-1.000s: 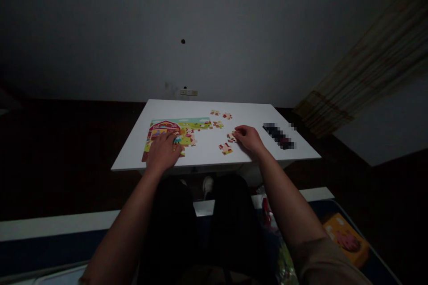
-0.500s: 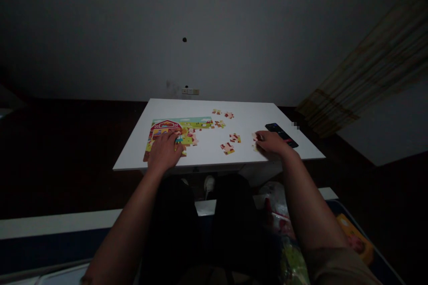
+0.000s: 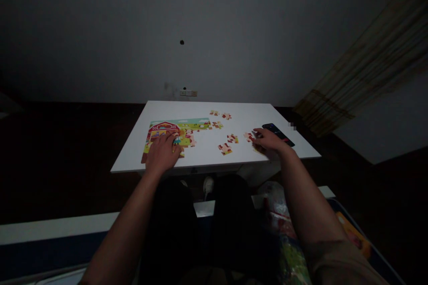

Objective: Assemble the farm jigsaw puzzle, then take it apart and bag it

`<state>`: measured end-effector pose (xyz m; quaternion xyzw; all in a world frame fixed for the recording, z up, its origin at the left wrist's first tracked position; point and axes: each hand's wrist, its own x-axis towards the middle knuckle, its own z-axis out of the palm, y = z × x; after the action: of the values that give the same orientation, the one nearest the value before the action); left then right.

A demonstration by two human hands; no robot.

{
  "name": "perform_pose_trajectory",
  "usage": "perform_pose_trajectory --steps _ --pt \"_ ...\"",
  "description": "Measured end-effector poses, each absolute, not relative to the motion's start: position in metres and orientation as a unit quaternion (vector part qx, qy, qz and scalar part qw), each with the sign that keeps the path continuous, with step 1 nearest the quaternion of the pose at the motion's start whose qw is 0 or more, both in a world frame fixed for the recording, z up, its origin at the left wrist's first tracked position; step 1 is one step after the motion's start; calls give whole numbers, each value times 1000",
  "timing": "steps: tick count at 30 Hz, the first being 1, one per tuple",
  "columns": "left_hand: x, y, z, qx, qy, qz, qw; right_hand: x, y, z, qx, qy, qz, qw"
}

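A partly assembled jigsaw puzzle (image 3: 164, 125) with a red barn and green fields lies on the left of the white table. My left hand (image 3: 163, 150) rests flat on it with fingers spread, covering part of the picture. Over on the right, my right hand (image 3: 269, 140) is low above the tabletop, thumb and fingers apart. A puzzle piece (image 3: 248, 137) lies just left of its fingertips, and another piece (image 3: 258, 148) shows partly beneath the hand. Between my hands lie two loose pieces, one upper (image 3: 232, 138) and one lower (image 3: 225, 148).
Further back are more loose pieces (image 3: 226, 116), one of them close to the puzzle's right edge (image 3: 217, 125). A dark phone (image 3: 278, 134) lies just beyond my right hand. The white table (image 3: 187, 107) stands near a grey wall. Plastic-wrapped items (image 3: 279, 213) sit beside my right leg.
My right hand's fingers have parted, and the puzzle piece at its fingertips now lies more exposed, slightly further left. The left hand stays on the puzzle. The whole view has shifted slightly.
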<state>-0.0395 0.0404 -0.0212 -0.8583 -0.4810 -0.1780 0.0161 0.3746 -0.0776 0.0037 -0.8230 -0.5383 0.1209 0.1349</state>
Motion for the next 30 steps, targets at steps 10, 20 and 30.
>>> perform_pose_trajectory --steps 10,20,30 --pt "-41 42 -23 -856 -482 -186 -1 360 -58 -6 -830 -537 109 105" --pt "-41 36 -15 -857 -482 -185 -13 351 -61 -3 -829 -544 51 117" --pt "-43 36 -21 -857 -472 -207 -12 345 -58 -9 -828 -550 40 102"
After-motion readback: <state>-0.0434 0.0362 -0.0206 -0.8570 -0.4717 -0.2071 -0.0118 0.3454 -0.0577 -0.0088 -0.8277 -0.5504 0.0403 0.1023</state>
